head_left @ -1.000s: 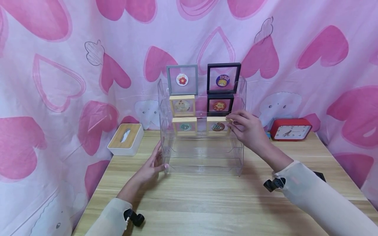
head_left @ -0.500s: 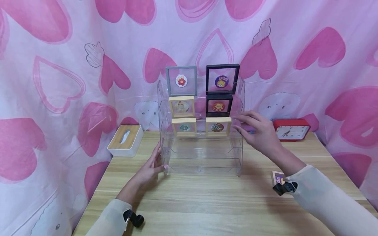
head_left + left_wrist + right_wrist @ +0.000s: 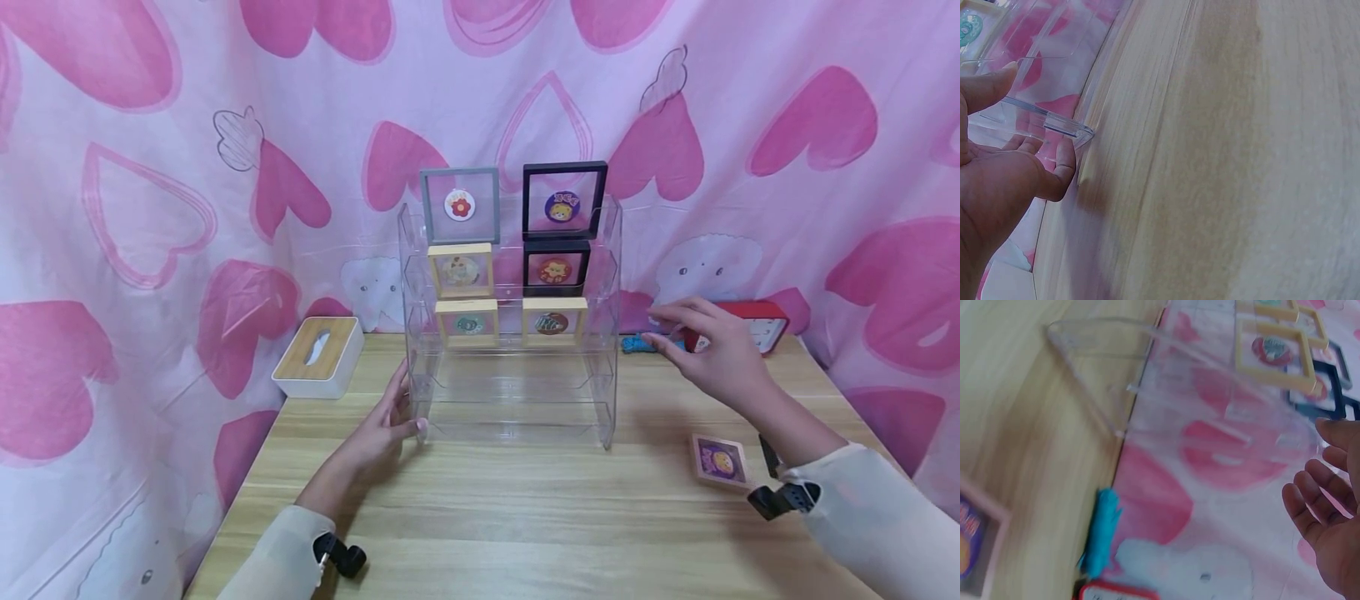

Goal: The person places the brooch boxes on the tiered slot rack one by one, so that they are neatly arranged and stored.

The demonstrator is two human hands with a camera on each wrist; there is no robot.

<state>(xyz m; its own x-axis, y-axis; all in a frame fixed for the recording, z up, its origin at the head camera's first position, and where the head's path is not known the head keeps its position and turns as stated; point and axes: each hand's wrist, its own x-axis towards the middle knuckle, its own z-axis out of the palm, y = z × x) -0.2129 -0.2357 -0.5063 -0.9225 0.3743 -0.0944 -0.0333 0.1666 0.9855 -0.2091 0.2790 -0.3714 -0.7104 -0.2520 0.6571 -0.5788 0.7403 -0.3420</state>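
A clear stepped display stand (image 3: pixel 510 408) stands on the wooden table. My left hand (image 3: pixel 375 437) holds its left side panel by the front edge; in the left wrist view the panel edge runs between thumb (image 3: pixel 991 87) and fingers. Small picture frames stand on its steps in two columns: a grey frame (image 3: pixel 497 204) and a big black frame (image 3: pixel 527 200) on top, a wooden frame (image 3: pixel 491 271) and a smaller black frame (image 3: pixel 555 292) below, then two wooden frames, the right one (image 3: pixel 555 303) nearest the right hand's side. My right hand (image 3: pixel 716 354), holding nothing, hovers right of the stand, fingers loosely bent.
Lying on the table at right is a wooden frame (image 3: pixel 720 461) with a purple picture, a dark item (image 3: pixel 769 454) partly behind the sleeve. A red clock (image 3: pixel 765 321) and a blue item (image 3: pixel 639 343) stand behind the right hand. A tissue box (image 3: pixel 318 354) sits back left.
My right hand has let go of the lower right wooden frame and moved right, away from the stand. The frame on the table has come into view. My left hand stays put.
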